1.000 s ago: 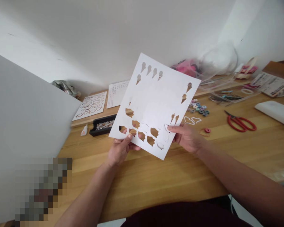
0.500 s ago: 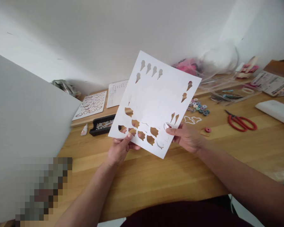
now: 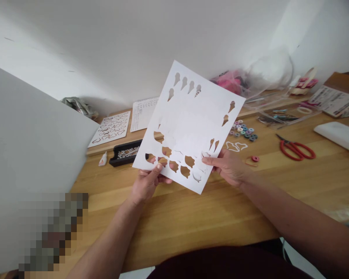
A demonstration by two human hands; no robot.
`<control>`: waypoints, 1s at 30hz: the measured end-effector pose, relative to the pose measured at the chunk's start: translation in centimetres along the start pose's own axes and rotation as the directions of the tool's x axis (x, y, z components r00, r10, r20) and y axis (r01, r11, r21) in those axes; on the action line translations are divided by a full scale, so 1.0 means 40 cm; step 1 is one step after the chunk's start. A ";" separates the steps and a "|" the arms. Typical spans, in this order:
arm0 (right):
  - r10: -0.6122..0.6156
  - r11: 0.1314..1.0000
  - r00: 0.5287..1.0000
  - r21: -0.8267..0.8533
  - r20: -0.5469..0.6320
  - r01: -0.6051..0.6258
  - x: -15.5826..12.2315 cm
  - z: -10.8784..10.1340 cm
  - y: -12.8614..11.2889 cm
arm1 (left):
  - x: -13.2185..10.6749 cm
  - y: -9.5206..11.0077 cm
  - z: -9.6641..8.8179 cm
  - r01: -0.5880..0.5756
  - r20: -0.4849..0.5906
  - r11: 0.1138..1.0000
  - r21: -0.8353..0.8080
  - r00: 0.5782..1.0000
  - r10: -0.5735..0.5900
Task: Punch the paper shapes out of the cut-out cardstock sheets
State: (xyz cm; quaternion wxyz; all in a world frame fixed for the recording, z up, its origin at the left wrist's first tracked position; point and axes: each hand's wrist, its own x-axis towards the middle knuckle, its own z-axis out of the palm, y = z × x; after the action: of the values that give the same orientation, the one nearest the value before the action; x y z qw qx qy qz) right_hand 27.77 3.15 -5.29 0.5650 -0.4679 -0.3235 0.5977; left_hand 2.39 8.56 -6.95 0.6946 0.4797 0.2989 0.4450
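Observation:
A white sheet (image 3: 197, 116) with cut-out shapes is held up, tilted, above the wooden table. Ice-cream-cone-shaped holes run along its top and right side, and larger rounded holes fill its lower part. My left hand (image 3: 147, 184) grips the lower left edge, thumb on the front and fingers behind. On the right edge, my right hand (image 3: 228, 166) pinches the sheet, its thumb over one of the cut shapes; the fingers behind are mostly hidden. Through the holes the table and wall show. A few cut pieces still sit in the sheet near its lower right.
Red-handled scissors (image 3: 296, 150), thread spools (image 3: 244, 131) and white cut-out outlines (image 3: 236, 146) lie to the right. Behind them are a clear plastic box (image 3: 291, 114) and a cardboard box (image 3: 334, 97). At left stand a black tray (image 3: 113, 161) of small bits, a small glue bottle (image 3: 102, 159) and another cut-out sheet (image 3: 110, 128).
The sheet's top has tipped slightly, its right corner shifting a little left and down. Both hands keep their hold in nearly the same place.

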 end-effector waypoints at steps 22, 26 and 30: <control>-0.013 0.998 1.000 -0.058 -0.005 0.013 0.011 -0.014 -0.003 | 0.001 0.015 0.004 0.024 -0.016 1.000 0.013 1.000 -0.024; 0.013 1.000 1.000 -0.011 0.016 -0.013 0.012 -0.012 -0.009 | 0.003 0.014 -0.001 0.022 -0.018 1.000 0.000 1.000 -0.022; -0.006 1.000 0.999 -0.017 0.034 0.007 0.011 -0.010 -0.006 | 0.004 0.014 0.002 0.011 -0.005 1.000 -0.015 1.000 -0.011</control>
State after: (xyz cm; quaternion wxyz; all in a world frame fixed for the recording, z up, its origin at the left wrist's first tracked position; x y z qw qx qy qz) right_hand 28.28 3.58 -5.29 0.5574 -0.4613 -0.3396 0.6010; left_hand 2.33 8.74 -6.40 0.6998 0.4718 0.2998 0.4446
